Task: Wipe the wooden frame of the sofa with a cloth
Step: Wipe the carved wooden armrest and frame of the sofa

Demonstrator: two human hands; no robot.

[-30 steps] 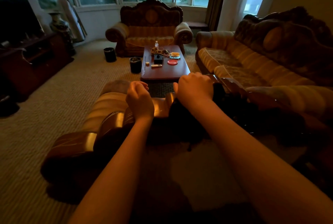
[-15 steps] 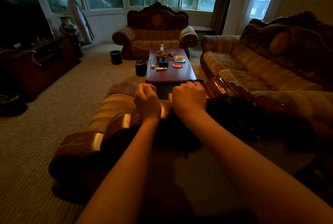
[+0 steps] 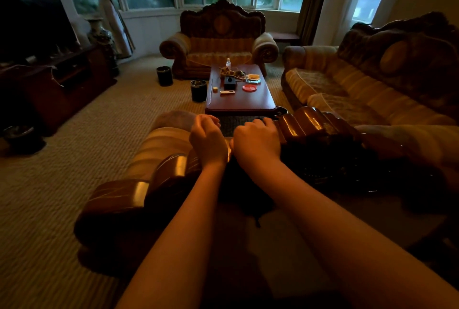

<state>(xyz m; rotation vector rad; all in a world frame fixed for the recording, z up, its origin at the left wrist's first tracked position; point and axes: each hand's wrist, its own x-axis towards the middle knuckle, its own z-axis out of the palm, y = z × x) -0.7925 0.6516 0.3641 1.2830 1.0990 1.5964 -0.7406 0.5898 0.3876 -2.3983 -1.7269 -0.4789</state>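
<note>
I look over the back of a sofa whose glossy carved wooden frame (image 3: 171,169) runs from lower left to the right. A dark cloth (image 3: 244,192) is draped over the middle of the frame and hangs down its back. My right hand (image 3: 255,141) lies on top of the cloth with its fingers curled over it, pressing it on the wood. Just to its left, my left hand (image 3: 207,138) rests on the bare frame as a loose fist, and nothing shows in it. Where the cloth lies, the frame is hidden.
A coffee table (image 3: 239,102) with a bottle, remote and dishes stands beyond the sofa. An armchair (image 3: 218,43) is at the back, a long sofa (image 3: 360,85) at right, a TV cabinet (image 3: 57,80) at left. Two dark bins (image 3: 198,90) sit on the carpet.
My right hand has slid the cloth leftward along the frame, close beside my left hand. The left hand has stayed on the frame.
</note>
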